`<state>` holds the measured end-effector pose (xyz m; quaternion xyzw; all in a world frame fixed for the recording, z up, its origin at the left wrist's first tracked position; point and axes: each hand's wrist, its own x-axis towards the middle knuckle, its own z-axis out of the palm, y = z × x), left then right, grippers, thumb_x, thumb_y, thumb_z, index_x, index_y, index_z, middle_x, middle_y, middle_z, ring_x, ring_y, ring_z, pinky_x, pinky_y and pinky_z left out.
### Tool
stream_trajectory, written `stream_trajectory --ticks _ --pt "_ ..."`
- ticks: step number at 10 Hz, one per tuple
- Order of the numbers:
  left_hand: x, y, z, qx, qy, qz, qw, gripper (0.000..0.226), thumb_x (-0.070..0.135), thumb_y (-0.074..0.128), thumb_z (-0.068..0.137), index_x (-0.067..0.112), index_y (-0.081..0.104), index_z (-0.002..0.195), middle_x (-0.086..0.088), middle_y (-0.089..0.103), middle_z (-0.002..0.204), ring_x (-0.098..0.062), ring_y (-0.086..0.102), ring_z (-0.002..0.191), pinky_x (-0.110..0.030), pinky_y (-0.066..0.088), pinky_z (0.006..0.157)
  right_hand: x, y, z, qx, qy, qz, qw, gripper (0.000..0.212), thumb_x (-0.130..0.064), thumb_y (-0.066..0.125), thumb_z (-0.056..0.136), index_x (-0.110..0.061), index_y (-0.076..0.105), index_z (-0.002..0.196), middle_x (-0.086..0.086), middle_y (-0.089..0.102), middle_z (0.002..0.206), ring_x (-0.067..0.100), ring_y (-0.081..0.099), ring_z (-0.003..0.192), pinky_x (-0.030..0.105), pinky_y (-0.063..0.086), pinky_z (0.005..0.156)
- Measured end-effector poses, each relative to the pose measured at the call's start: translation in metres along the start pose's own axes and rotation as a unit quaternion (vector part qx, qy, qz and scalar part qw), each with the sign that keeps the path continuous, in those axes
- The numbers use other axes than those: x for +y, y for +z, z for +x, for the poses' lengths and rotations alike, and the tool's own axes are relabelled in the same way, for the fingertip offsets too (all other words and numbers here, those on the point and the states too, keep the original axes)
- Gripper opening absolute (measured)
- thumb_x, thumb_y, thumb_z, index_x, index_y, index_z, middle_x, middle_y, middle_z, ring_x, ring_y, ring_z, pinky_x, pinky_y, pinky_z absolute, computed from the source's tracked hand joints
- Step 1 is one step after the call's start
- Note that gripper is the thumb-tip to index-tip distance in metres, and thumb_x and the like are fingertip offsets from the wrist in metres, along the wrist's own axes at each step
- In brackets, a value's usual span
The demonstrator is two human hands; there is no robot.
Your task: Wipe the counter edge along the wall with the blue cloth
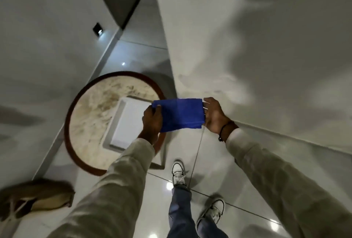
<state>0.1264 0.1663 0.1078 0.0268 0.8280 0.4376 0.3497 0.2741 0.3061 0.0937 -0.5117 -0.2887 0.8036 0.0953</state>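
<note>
A folded blue cloth [181, 114] hangs in the air between both hands, above the floor. My left hand [152, 121] grips its left edge, thumb on top. My right hand [214, 116] pinches its right edge with the fingers. The cloth is stretched flat between them, just over the right rim of a round table. No counter edge shows in this view.
A round marble-topped table [89, 115] with a dark wooden rim stands at the left, a white rectangular tray [127, 123] on it. Pale walls [257, 47] rise right and left. A tan cushion [38, 197] lies at the lower left. Glossy floor tiles and my shoes [179, 173] are below.
</note>
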Motion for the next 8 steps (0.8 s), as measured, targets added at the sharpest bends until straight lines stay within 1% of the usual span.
stream_trajectory --ticks 1,2,3,4,5,6,7,8 --pt "-0.035 -0.044 0.044 0.044 -0.056 -0.048 0.996 0.037 0.027 0.052 0.107 0.002 0.063 0.133 -0.019 0.067 0.139 -0.04 0.064 0.127 -0.047 0.055 0.1 0.019 0.054 0.045 -0.009 -0.007 -0.132 0.991 0.027 -0.016 0.064 0.092 -0.003 0.069 0.116 0.019 0.071 0.121 0.034 0.068 0.103 0.047 0.055 0.095" --pt "-0.079 -0.071 0.086 0.091 -0.113 -0.072 0.987 0.039 0.022 0.055 0.106 0.0 0.059 0.138 -0.023 0.065 0.143 -0.042 0.063 0.13 -0.054 0.054 0.109 0.042 0.105 0.092 -0.017 -0.069 -0.31 0.948 0.04 0.005 0.063 0.089 0.004 0.061 0.129 0.026 0.066 0.128 0.034 0.065 0.11 0.045 0.052 0.104" --pt "-0.124 -0.084 0.115 0.119 -0.179 -0.087 0.973 0.042 0.016 0.053 0.106 0.0 0.055 0.144 -0.024 0.061 0.145 -0.043 0.06 0.132 -0.056 0.051 0.113 0.067 0.139 0.139 -0.049 -0.124 -0.432 0.892 0.041 0.006 0.063 0.088 0.003 0.062 0.129 0.025 0.068 0.125 0.036 0.064 0.114 0.025 0.052 0.09" --pt "-0.162 -0.088 0.133 0.129 -0.232 -0.102 0.959 0.042 0.012 0.051 0.105 0.0 0.051 0.145 -0.025 0.059 0.145 -0.045 0.06 0.131 -0.057 0.052 0.112 0.09 0.166 0.178 -0.091 -0.156 -0.512 0.84 0.043 0.007 0.066 0.085 0.004 0.063 0.128 0.021 0.069 0.127 0.032 0.064 0.12 0.021 0.051 0.094" --pt "-0.187 -0.091 0.14 0.129 -0.283 -0.108 0.944 0.044 0.013 0.053 0.103 0.003 0.047 0.146 -0.025 0.057 0.144 -0.046 0.059 0.13 -0.059 0.055 0.109 0.11 0.182 0.203 -0.123 -0.191 -0.574 0.786 0.038 0.007 0.066 0.082 0.004 0.069 0.12 0.02 0.073 0.119 0.032 0.067 0.115 0.041 0.054 0.103" --pt "-0.197 -0.094 0.14 0.135 -0.292 -0.109 0.941 0.047 0.011 0.057 0.1 0.002 0.048 0.145 -0.026 0.055 0.144 -0.048 0.061 0.128 -0.058 0.057 0.107 0.117 0.191 0.211 -0.133 -0.226 -0.607 0.75 0.033 0.006 0.066 0.08 0.005 0.072 0.112 0.021 0.075 0.112 0.033 0.07 0.109 0.04 0.057 0.097" --pt "-0.196 -0.102 0.135 0.136 -0.3 -0.076 0.941 0.051 0.008 0.061 0.095 -0.002 0.049 0.144 -0.026 0.057 0.143 -0.047 0.069 0.118 -0.054 0.062 0.1 0.117 0.197 0.21 -0.134 -0.253 -0.611 0.738 0.025 0.01 0.065 0.078 0.011 0.074 0.102 0.025 0.076 0.105 0.037 0.071 0.102 0.045 0.058 0.092" --pt "-0.176 -0.104 0.115 0.149 -0.296 -0.06 0.942 0.05 0.013 0.061 0.096 -0.003 0.047 0.141 -0.028 0.058 0.14 -0.048 0.07 0.115 -0.054 0.062 0.099 0.094 0.201 0.192 -0.088 -0.246 -0.569 0.78 0.028 0.0 0.067 0.084 0.002 0.074 0.111 0.016 0.076 0.115 0.029 0.07 0.11 0.039 0.057 0.098"
